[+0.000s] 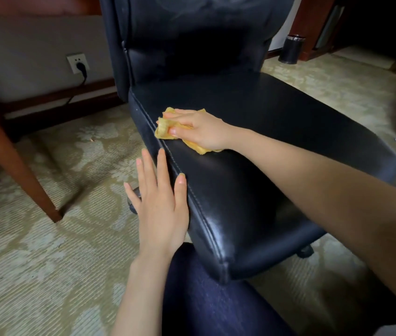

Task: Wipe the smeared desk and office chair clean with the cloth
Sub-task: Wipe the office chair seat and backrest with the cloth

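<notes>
The right grip [199,132] pinches the yellow cloth [165,128] on the chair seat [277,112], seemingly pressing; the left grip [160,209], fingers [161,166] straight, touches the seat's edge.

- No word, brand, number or sign can be read anywhere in view — not on the office chair [264,112], nor on the cloth [164,129].
- The wall socket [78,63] and the dark bin [291,49] are too small and blurred to show any print.
</notes>
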